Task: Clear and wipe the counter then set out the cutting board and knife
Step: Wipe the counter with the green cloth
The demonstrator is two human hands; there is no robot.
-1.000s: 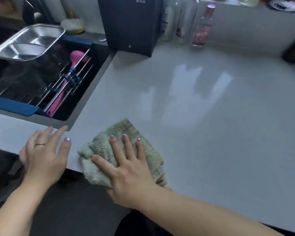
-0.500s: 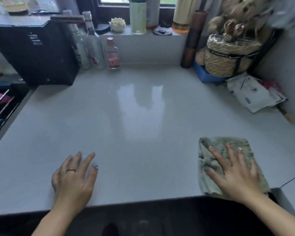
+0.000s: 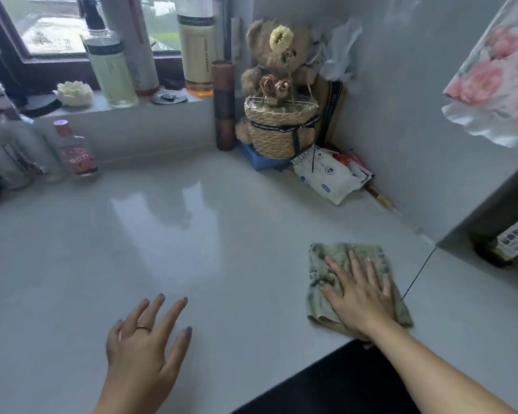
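Cloth [image 3: 320, 270], green, mottled, crumpled under right hand [image 3: 361, 297].

Two bare hands, left hand [image 3: 141, 339] and right hand [image 3: 359, 297]; one folded green terry cloth [image 3: 319, 270]; one brown plush teddy bear [image 3: 277, 55]; one woven straw basket [image 3: 277, 135].

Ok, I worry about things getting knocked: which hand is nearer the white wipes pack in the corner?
Right. The right hand presses the green cloth in front of the wipes pack; the left hand is farther off, toward the front left.
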